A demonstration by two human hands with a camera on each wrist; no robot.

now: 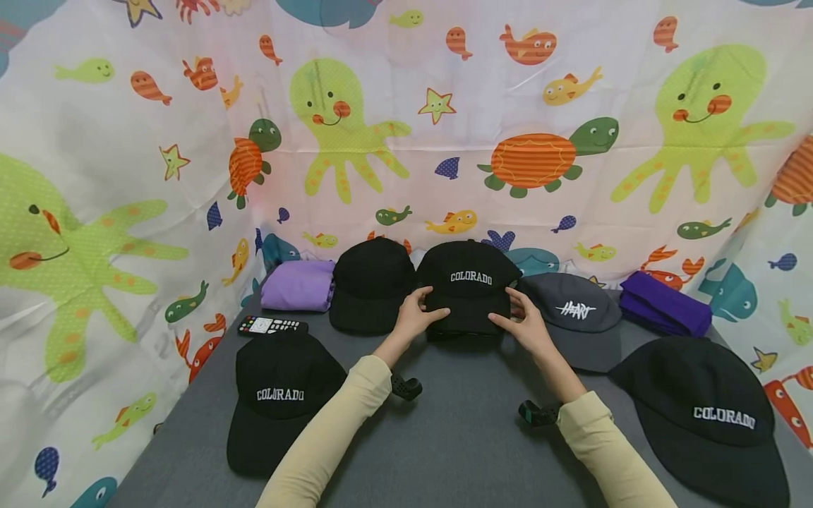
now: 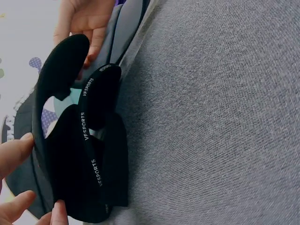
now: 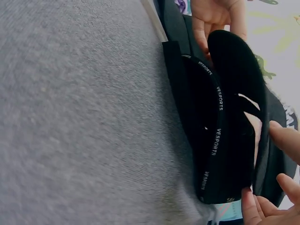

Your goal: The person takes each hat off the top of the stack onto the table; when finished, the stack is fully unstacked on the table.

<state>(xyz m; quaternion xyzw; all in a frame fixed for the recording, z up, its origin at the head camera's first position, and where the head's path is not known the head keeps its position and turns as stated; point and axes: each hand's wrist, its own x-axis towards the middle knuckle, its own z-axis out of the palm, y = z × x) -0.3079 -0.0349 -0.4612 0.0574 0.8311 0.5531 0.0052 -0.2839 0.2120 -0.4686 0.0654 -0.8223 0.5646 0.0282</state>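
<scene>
A black cap with white COLORADO lettering is held between both hands at the back middle of the table. My left hand pinches its left side, thumb on the brim and fingers at the edge. On the opposite side my right hand pinches the cap in the same way. The brim faces forward and the lettering is upright. From below, the left wrist view shows the inside band printed VESPORTS, and the same band appears in the right wrist view. Some fingers are hidden behind the cap.
A plain black cap stands left of the held one, a grey cap right. Nearer are two more COLORADO caps, left and right. Lilac cloth, purple cloth and a remote lie on the grey table.
</scene>
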